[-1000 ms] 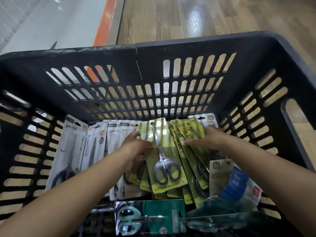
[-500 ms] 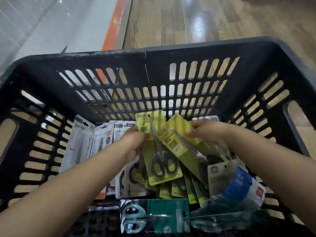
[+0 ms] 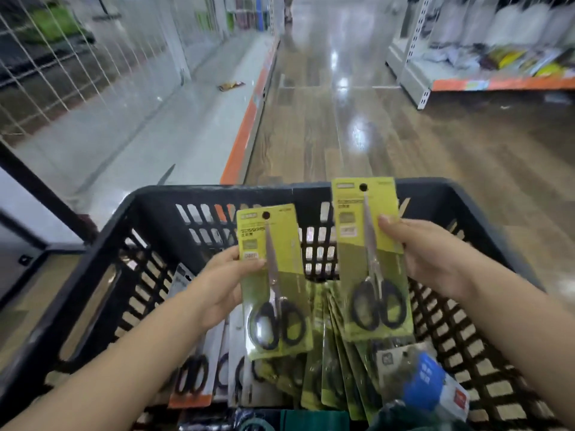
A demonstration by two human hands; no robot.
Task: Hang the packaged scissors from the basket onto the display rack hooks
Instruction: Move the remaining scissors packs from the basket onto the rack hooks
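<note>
A black slatted basket (image 3: 102, 259) fills the lower view. My left hand (image 3: 219, 284) grips one yellow-green scissors pack (image 3: 275, 284) by its left edge, lifted above the basket. My right hand (image 3: 426, 253) pinches a second yellow-green scissors pack (image 3: 370, 259) by its right edge, held a bit higher. Both packs stand upright with their hang holes on top and black handles at the bottom. Several more scissors packs (image 3: 329, 368), yellow-green and white, lie in the basket below.
A wire-grid display rack (image 3: 62, 57) stands at the left over a pale base with an orange edge (image 3: 245, 126). Shelving with goods (image 3: 497, 57) is at the far right. Wooden aisle floor (image 3: 357, 129) runs ahead. A blue-and-white pack (image 3: 435, 387) lies in the basket's right corner.
Both hands have lifted a yellow-green scissors pack each out of the pile and above the basket rim. The view has tilted up from the basket's inside to the aisle.
</note>
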